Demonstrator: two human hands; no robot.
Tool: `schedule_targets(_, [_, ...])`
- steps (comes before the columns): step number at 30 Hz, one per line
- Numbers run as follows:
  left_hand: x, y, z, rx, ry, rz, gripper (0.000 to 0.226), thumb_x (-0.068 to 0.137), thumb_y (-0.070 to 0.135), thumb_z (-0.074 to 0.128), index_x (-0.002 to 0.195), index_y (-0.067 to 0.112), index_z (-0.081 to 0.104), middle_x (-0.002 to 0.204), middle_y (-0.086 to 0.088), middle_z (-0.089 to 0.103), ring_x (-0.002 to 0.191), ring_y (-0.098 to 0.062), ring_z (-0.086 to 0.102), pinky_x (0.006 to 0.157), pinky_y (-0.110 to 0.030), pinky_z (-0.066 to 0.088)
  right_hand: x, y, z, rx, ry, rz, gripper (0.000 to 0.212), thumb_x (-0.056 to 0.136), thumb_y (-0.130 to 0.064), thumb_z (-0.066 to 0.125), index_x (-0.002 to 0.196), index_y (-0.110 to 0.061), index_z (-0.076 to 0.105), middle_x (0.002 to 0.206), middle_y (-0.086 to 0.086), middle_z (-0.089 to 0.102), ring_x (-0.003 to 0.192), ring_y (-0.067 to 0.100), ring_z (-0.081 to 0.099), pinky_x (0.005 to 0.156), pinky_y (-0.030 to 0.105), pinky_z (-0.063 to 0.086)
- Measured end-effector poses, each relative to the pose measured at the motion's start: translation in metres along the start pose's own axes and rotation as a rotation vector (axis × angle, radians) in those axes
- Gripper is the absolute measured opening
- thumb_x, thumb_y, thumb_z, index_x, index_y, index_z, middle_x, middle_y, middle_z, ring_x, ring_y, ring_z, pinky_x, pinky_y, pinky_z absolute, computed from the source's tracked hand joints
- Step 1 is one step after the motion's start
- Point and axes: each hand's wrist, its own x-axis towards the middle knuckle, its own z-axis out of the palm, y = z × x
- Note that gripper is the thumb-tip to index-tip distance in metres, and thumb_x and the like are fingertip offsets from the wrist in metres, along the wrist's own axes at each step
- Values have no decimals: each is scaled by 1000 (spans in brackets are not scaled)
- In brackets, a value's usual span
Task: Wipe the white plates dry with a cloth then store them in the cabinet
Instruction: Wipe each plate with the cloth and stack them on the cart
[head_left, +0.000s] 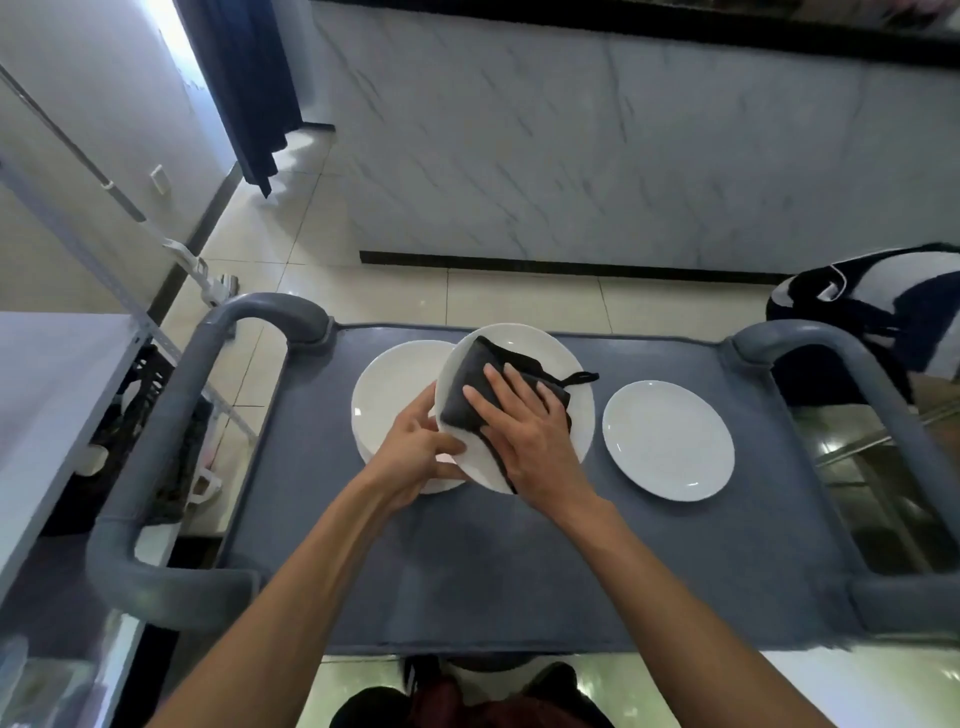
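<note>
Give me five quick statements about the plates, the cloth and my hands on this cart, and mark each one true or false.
1. The right hand presses a dark cloth onto the held plate. True.
2. The cloth is white. False: it is dark grey or black.
3. The left hand grips the held plate's edge. True.
4. The single plate on the right is being wiped. False: it lies untouched.
5. The plates sit on a wooden table. False: a grey cart.
</note>
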Motion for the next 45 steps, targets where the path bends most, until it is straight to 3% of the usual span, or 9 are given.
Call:
schedule_targets(7, [10, -4, 51, -29, -120, -16, 81, 83, -26, 45, 139, 31, 57, 123, -16, 69, 112, -34, 68, 74, -50, 61, -9, 24, -37, -119, 43, 95, 48, 104, -32, 36, 151, -28, 41, 162, 5, 30, 149, 26, 29, 113, 52, 29])
schedule_targets(14, [20, -11, 102, 42, -131, 1, 80, 79, -24, 46, 136, 31, 60, 125, -11, 69, 112, -36, 66, 71, -52, 59, -20, 69, -66, -193, 115, 302, 49, 104, -29, 39, 153, -28, 38, 163, 6, 28, 150, 26, 26, 114, 50, 28])
schedule_targets(19, [24, -14, 136, 54, -109, 0, 76, 78, -23, 46, 129, 30, 66, 108, -11, 70, 79, -21, 67, 67, -48, 59, -37, 106, -88, -189, 123, 427, 49, 102, -28, 41, 151, -29, 41, 162, 3, 29, 150, 24, 24, 114, 51, 26])
schedule_targets(23, [27, -19, 161, 46, -87, 11, 74, 79, -21, 48, 128, 31, 67, 115, -17, 63, 90, -35, 60, 76, -68, 56, -57, 133, -106, -236, 118, 464, 48, 101, -28, 41, 149, -28, 43, 161, 4, 32, 149, 25, 28, 114, 52, 28])
schedule_targets(27, [29, -21, 185, 17, -52, 14, 74, 80, -22, 47, 132, 28, 64, 108, -8, 68, 93, -31, 63, 69, -53, 60, -75, 150, -123, -286, 112, 466, 46, 102, -25, 48, 148, -26, 43, 161, 4, 31, 149, 25, 28, 114, 51, 28])
schedule_targets(32, [36, -21, 210, -1, -16, 34, 73, 79, -23, 48, 131, 26, 65, 103, -9, 65, 76, -23, 62, 74, -56, 60, -99, 158, -135, -288, 93, 466, 51, 101, -24, 50, 151, -25, 39, 162, 7, 30, 149, 27, 28, 114, 52, 29])
schedule_targets(37, [41, -27, 228, -23, 15, 68, 71, 80, -22, 48, 132, 25, 63, 121, -18, 67, 107, -39, 65, 82, -67, 56, -117, 154, -132, -235, 44, 486, 58, 101, -22, 47, 156, -26, 28, 165, 8, 22, 151, 28, 21, 116, 53, 27])
schedule_targets(41, [40, -36, 241, -51, 37, 83, 69, 81, -21, 48, 131, 23, 64, 121, -16, 68, 110, -38, 66, 81, -64, 57, -126, 141, -121, -163, 50, 501, 66, 99, -18, 53, 157, -23, 22, 166, 10, 16, 153, 30, 16, 114, 54, 28])
schedule_targets(45, [38, -41, 249, -54, 56, 91, 67, 82, -21, 47, 129, 23, 65, 117, -14, 70, 110, -39, 66, 84, -70, 54, -123, 131, -114, -30, 79, 548, 72, 97, -11, 54, 158, -24, 19, 167, 9, 11, 154, 29, 7, 115, 53, 22])
